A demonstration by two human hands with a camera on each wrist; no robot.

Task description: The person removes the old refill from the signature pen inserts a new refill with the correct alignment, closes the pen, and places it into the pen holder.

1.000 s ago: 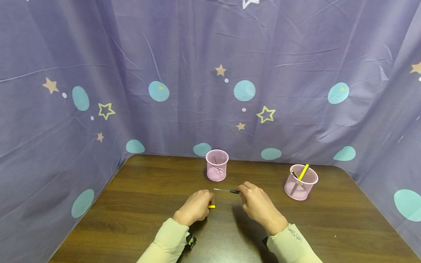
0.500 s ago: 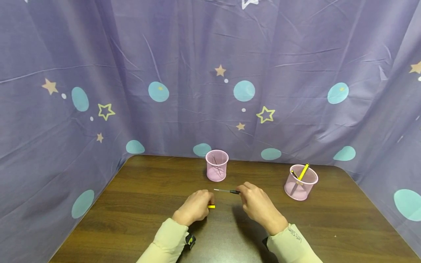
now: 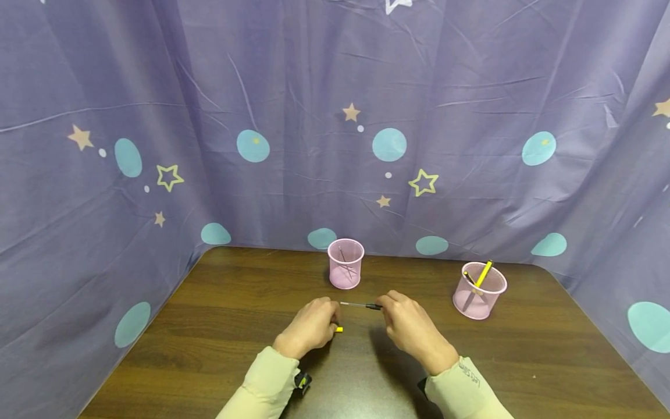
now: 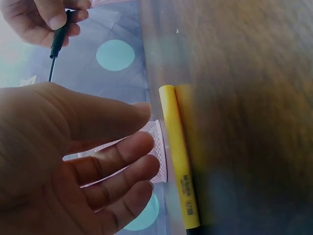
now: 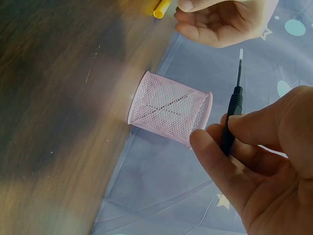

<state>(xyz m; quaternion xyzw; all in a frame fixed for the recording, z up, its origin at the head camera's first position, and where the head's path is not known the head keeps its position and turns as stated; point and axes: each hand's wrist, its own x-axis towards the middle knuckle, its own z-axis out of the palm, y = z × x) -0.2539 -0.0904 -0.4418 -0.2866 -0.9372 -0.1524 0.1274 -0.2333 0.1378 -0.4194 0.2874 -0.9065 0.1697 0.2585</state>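
Observation:
My right hand (image 3: 413,329) pinches a black pen grip section (image 5: 235,104) between thumb and fingers. A thin refill (image 5: 239,71) with a pale end sticks out of it, pointing left toward my other hand. On the table lies a yellow pen barrel (image 4: 177,152) with printing on its side; the end seen in the right wrist view looks hollow. Just above the barrel is my left hand (image 3: 311,327), its fingers loosely bent, apart from the barrel and holding nothing. In the head view this hand hides most of the barrel.
A pink mesh cup (image 3: 345,283) with several thin sticks inside stands behind my hands at the table's back. Farther right, another pink mesh cup (image 3: 471,311) holds yellow-and-black pens (image 3: 484,272). A purple curtain (image 3: 293,192) hangs around the table (image 3: 235,302).
My left hand has lifted slightly away from the yellow barrel, which stays on the table. My right hand keeps its place with the black grip section and refill.

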